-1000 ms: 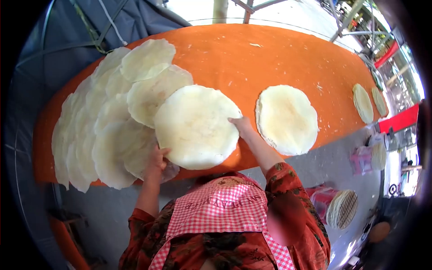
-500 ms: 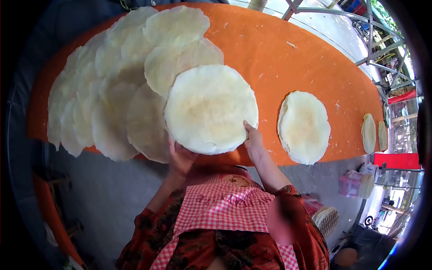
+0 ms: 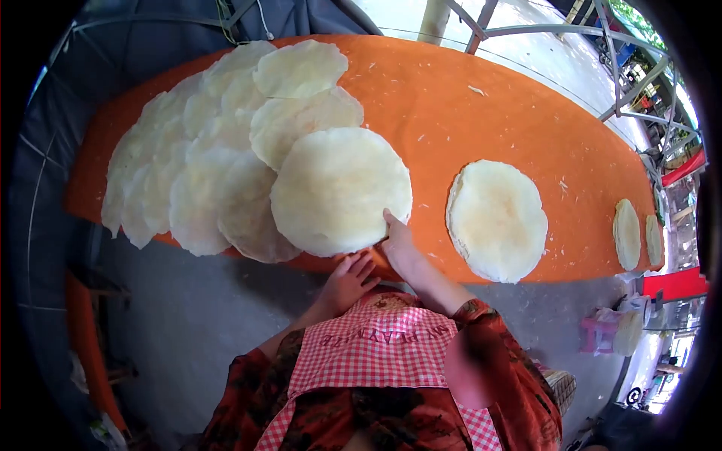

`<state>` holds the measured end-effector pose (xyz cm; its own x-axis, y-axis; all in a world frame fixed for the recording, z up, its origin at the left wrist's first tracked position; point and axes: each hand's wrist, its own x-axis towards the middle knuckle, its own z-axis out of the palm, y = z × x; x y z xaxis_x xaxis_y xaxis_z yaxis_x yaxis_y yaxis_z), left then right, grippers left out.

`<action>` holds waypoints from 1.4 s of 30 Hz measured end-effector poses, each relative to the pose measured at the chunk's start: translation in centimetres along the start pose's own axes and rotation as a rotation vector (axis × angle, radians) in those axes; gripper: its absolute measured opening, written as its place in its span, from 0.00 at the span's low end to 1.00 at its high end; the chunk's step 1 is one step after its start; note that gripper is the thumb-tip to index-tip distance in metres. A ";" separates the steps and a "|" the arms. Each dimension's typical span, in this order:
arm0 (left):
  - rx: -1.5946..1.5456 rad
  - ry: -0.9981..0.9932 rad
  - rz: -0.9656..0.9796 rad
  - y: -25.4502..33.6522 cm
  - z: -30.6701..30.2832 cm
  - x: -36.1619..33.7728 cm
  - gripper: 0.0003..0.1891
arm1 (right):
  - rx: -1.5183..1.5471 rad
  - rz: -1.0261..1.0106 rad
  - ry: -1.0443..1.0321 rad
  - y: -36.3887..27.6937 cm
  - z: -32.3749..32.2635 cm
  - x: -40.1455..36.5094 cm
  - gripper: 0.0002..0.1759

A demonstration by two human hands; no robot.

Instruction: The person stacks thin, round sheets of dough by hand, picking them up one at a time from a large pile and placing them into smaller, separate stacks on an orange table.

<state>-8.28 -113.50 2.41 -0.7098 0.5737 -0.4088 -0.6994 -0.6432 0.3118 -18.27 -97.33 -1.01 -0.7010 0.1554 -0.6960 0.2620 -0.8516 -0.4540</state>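
A large round pale flatbread sheet (image 3: 340, 188) lies at the middle of the orange table (image 3: 444, 98), its left part over other thin sheets. My right hand (image 3: 396, 239) grips its lower right edge, thumb on top and fingers hidden underneath. Below the table's near edge, my left hand (image 3: 349, 284) is off the sheet, palm down with fingers stretched out. To the left, many overlapping thin round sheets (image 3: 199, 199) are spread over the tabletop. A stack of similar round sheets (image 3: 498, 218) sits to the right of my right hand.
Two smaller-looking stacks (image 3: 627, 234) stand at the table's far right end. A metal frame (image 3: 553, 30) rises beyond the far edge. Dark sheeting (image 3: 165, 30) hangs at the back left. A pink stool (image 3: 599, 333) is on the floor at right.
My left hand has let go of the large sheet and drawn back toward my body. The sheet has moved slightly left and lower onto the others, with my right hand still on it.
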 end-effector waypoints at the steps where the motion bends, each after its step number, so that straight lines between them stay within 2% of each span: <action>1: -0.006 -0.048 0.027 -1.0 0.3 0.9 0.30 | 0.012 0.046 0.039 0.1 0.2 -0.2 0.25; 3: -0.104 -0.032 0.065 -2.4 1.5 3.3 0.24 | 0.010 0.121 0.092 0.5 -0.2 -0.7 0.24; 5: -0.192 -0.039 0.162 -3.5 2.1 6.0 0.20 | -0.071 0.121 0.011 -0.6 0.6 -5.3 0.23; 6: -0.113 0.047 0.271 -4.1 1.3 6.5 0.20 | -0.114 0.116 -0.029 -1.2 0.5 -7.3 0.22; 8: 0.040 0.218 0.493 -5.0 -0.1 6.6 0.19 | -0.120 0.145 -0.191 -0.1 -3.5 -4.8 0.18; 10: -0.104 0.363 0.497 -4.4 0.1 5.3 0.18 | -0.048 0.162 -0.362 -0.4 -4.9 -5.6 0.17; 12: -0.189 0.521 0.493 -3.1 0.0 3.6 0.18 | -0.070 0.290 -0.317 -2.1 -6.4 -5.9 0.18; 15: 0.028 0.484 0.517 -1.6 -1.9 -1.0 0.19 | -0.083 0.342 -0.372 -3.7 -8.7 -2.7 0.21; 18: 1.063 0.388 0.716 -0.7 -3.1 -7.0 0.22 | -0.128 0.274 -0.381 -5.9 -7.0 -3.5 0.23; 19: 0.679 0.438 0.617 0.1 -4.0 -7.6 0.23 | -0.144 0.291 -0.479 -6.1 -6.5 -2.6 0.25; 21: -0.083 0.497 0.390 1.6 -6.0 -8.3 0.25 | -0.222 0.380 -0.517 -7.2 -5.1 -1.8 0.26; 25: 0.065 0.495 0.494 3.4 -3.8 -10.1 0.28 | -0.408 0.439 -0.596 -7.7 -1.4 0.9 0.28; 28: 0.166 0.524 0.499 5.7 0.1 -10.9 0.29 | -0.778 0.259 -0.583 -7.6 0.2 4.2 0.31; 31: 0.300 0.508 0.567 9.1 3.1 -10.7 0.29 | -0.734 0.115 -0.522 -10.6 4.9 -0.4 0.32; 35: 0.439 0.356 0.591 13.7 6.6 -10.1 0.26 | -0.550 -0.045 -0.495 -13.7 6.4 -5.6 0.29; 39: 0.443 0.377 0.488 17.0 2.3 -4.6 0.24 | -0.422 -0.179 -0.352 -11.9 2.7 -5.9 0.28; 42: 0.420 0.456 0.353 17.9 -4.4 2.3 0.24 | -0.373 -0.120 -0.210 -8.3 -2.1 -2.2 0.26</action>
<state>-22.04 -125.93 3.30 -0.8583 0.0387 -0.5116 -0.4724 -0.4488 0.7586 -17.52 -89.56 3.18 -0.8506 0.1038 -0.5155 0.3653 -0.5885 -0.7213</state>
